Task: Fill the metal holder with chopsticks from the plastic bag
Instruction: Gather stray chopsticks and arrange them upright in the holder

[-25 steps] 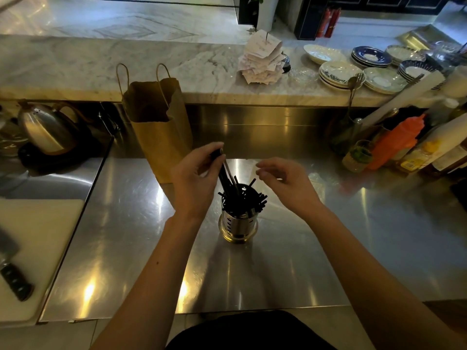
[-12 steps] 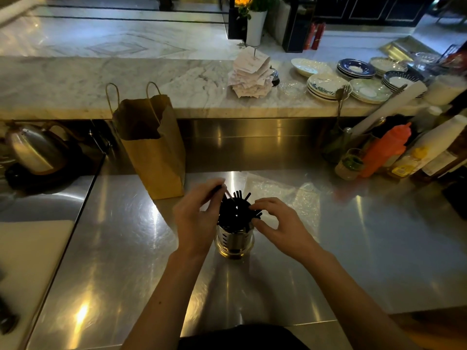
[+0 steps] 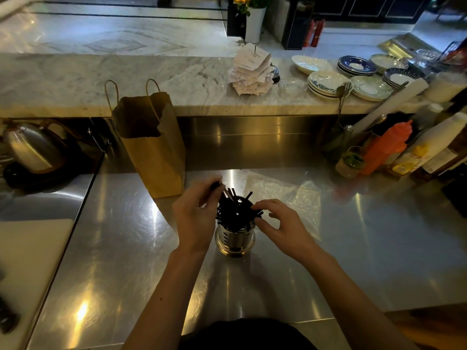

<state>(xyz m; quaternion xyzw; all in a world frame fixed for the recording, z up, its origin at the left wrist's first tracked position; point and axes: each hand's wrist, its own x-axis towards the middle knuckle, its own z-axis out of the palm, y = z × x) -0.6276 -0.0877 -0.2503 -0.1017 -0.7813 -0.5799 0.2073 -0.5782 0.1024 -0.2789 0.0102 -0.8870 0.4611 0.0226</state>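
Mid-frame, the metal holder (image 3: pixel 235 239) is stood upright on the desk (image 3: pixel 126 248), packed with black chopsticks (image 3: pixel 235 210); one is pinched by fingers (image 3: pixel 207 188) of the left hand (image 3: pixel 195 218), likely for slotting in, while splayed tips are corralled by curled fingers (image 3: pixel 268 205) of the right hand (image 3: pixel 286 229), grip unclear.

Your left hand (image 3: pixel 195 218) is lower than a second ago, and the chopsticks (image 3: pixel 235 210) it pinches now sink into the metal holder (image 3: pixel 235 238). Your right hand (image 3: pixel 283 227) hovered apart before; now its fingertips curl around the ends leaning right.
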